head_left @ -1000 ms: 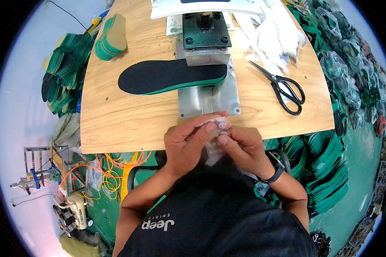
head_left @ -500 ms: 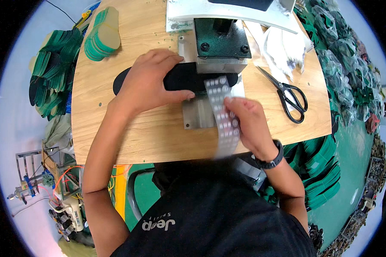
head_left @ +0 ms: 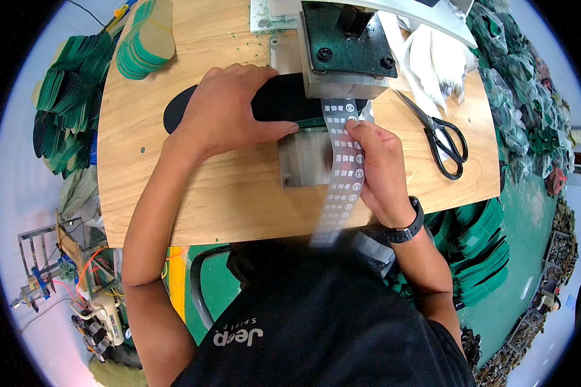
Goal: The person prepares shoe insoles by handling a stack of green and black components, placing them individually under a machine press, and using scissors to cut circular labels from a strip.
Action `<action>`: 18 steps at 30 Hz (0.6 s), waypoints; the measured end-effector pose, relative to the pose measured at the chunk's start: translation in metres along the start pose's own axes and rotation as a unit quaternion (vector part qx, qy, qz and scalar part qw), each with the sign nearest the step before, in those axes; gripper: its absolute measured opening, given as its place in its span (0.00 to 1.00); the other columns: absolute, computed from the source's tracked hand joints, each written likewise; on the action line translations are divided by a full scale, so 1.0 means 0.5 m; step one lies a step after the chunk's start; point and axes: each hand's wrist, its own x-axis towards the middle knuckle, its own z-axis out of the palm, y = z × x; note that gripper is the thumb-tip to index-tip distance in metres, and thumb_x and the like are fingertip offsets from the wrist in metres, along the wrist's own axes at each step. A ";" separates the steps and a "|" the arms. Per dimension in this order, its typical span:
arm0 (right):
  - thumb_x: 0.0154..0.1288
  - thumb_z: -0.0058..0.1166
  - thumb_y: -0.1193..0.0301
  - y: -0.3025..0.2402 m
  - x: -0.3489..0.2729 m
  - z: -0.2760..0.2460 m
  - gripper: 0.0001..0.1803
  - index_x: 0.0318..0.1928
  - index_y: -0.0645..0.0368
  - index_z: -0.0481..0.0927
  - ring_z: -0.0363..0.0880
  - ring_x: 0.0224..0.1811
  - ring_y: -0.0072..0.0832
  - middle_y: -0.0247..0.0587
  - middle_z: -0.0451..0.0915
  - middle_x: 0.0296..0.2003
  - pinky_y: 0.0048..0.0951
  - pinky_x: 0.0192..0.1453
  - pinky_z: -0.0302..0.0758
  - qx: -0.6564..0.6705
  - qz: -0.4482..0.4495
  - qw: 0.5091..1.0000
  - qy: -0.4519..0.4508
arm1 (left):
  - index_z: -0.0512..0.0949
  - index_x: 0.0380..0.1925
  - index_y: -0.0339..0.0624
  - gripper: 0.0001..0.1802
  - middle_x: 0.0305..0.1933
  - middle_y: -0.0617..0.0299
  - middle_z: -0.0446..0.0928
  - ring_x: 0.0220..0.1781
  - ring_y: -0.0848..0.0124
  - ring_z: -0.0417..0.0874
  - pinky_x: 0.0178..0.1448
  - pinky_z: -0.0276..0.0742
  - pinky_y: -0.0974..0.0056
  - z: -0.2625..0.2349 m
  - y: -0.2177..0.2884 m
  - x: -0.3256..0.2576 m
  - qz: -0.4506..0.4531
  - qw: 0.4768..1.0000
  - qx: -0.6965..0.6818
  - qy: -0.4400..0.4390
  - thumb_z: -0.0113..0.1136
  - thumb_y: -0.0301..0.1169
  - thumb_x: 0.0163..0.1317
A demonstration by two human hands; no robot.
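A black shoe insole (head_left: 281, 100) with a green edge lies crosswise on a metal base plate (head_left: 303, 169), its right end partly under the press's metal block (head_left: 346, 85). My left hand (head_left: 223, 111) spans the insole, with the fingers at its far edge and the thumb along its near edge. Between thumb and fingers, my right hand (head_left: 382, 171) pinches a translucent strip of printed labels (head_left: 344, 173). The strip's top end lies over the insole's right part, against the block's front edge; its blurred lower end hangs past the table edge.
Black-handled scissors (head_left: 442, 138) lie on the wooden table (head_left: 193, 206) at right, near white film scraps (head_left: 436, 64). Beige-and-green insoles (head_left: 147, 42) are stacked at far left. More insole piles (head_left: 71, 106) flank the table, with green ones (head_left: 474, 255) at lower right.
My right hand has brought the label strip's top end farther away from me, up to the press block, and the strip is less blurred. My left hand stays on the insole. The view has shifted slightly.
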 end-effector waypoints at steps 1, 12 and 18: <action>0.66 0.51 0.72 0.002 0.002 0.001 0.09 0.31 0.63 0.79 0.74 0.23 0.15 0.34 0.78 0.25 0.17 0.25 0.72 0.003 -0.006 1.000 0.000 | 0.77 0.49 0.38 0.36 0.44 0.47 0.79 0.47 0.50 0.78 0.55 0.73 0.56 0.000 0.000 0.000 0.002 1.000 0.003 0.006 0.73 0.48 0.40; 0.65 0.51 0.72 0.002 0.002 0.008 0.09 0.30 0.64 0.79 0.72 0.23 0.15 0.32 0.77 0.25 0.18 0.26 0.72 -0.010 0.005 0.999 0.040 | 0.75 0.51 0.38 0.39 0.47 0.47 0.78 0.50 0.50 0.76 0.57 0.69 0.55 -0.005 0.002 0.001 -0.001 1.000 0.017 -0.018 0.72 0.50 0.42; 0.67 0.51 0.71 0.009 0.004 0.005 0.10 0.30 0.64 0.79 0.72 0.23 0.14 0.31 0.76 0.25 0.18 0.26 0.72 -0.018 -0.003 0.999 0.035 | 0.75 0.51 0.37 0.39 0.48 0.48 0.78 0.51 0.50 0.75 0.58 0.68 0.55 -0.005 0.015 -0.005 -0.008 1.000 0.020 -0.017 0.71 0.51 0.43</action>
